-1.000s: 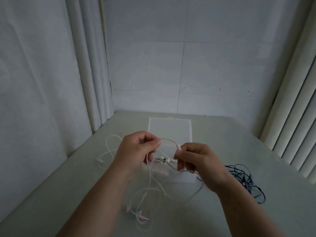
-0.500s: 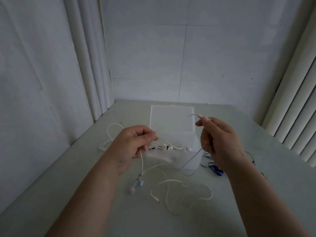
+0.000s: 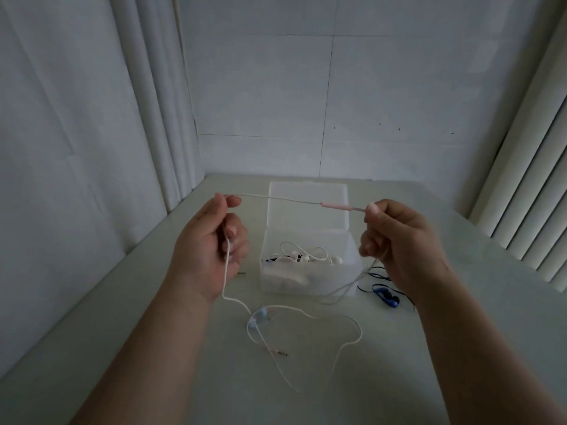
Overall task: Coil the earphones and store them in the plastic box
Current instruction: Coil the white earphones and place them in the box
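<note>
Table (image 3: 460,317) lay under both hands; open plastic box (image 3: 306,282) sat between and below fingers, white earphones (image 3: 306,257) inside; left hand (image 3: 208,250) pinched pale cord (image 3: 276,198), thumb against first finger; right hand (image 3: 399,243) pinched same cord beside pink remote (image 3: 334,205); cord stretched tight between fingertips, rest hung to table; blue earphones (image 3: 385,296) lay below right fingers; plug (image 3: 280,352) below left fingers.

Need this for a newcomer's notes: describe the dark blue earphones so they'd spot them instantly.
Find the clear plastic box on the table. Right of its near corner lie the dark blue earphones. Blue buds on black cable; neighbouring cables are white.
</note>
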`<state>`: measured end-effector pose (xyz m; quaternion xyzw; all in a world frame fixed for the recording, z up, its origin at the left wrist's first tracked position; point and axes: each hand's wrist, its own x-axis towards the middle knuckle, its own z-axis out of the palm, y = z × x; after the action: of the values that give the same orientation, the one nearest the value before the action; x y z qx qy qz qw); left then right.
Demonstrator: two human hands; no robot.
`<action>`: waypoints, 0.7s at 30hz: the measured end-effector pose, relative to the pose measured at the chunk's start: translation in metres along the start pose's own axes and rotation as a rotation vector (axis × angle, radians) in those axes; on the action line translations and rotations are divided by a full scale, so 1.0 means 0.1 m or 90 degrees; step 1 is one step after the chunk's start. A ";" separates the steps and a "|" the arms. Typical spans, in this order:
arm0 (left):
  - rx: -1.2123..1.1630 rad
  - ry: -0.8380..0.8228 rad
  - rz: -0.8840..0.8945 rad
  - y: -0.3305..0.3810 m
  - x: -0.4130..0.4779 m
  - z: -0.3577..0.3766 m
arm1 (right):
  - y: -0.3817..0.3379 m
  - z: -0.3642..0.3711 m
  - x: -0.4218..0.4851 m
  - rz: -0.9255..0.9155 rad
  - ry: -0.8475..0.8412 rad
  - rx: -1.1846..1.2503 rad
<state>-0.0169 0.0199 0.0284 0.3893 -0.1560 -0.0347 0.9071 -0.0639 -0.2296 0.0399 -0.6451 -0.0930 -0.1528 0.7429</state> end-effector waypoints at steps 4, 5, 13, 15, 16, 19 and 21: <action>-0.013 0.003 0.005 0.00 0.00 -0.02 | -0.03 0.01 -0.02 0.010 0.002 0.043; -0.010 0.009 0.008 0.00 0.00 -0.02 | -0.03 0.00 -0.02 0.003 0.020 0.019; 0.050 0.015 -0.062 0.03 0.00 -0.03 | -0.05 -0.04 0.00 0.020 0.142 -0.075; 0.065 -0.009 -0.079 0.02 -0.02 -0.03 | -0.07 -0.08 0.01 0.045 0.099 0.016; 0.067 -0.019 -0.086 0.01 -0.03 -0.02 | -0.07 -0.08 0.02 0.061 0.080 0.028; 0.076 -0.008 -0.073 -0.03 -0.01 0.01 | -0.06 -0.01 -0.01 0.105 0.037 -0.045; 0.091 0.023 -0.023 -0.04 0.01 0.03 | -0.06 0.06 -0.04 0.128 -0.014 -0.094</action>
<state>-0.0168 0.0146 0.0273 0.4568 -0.1345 -0.0330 0.8787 -0.0696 -0.2239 0.0447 -0.7056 -0.0248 -0.0770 0.7040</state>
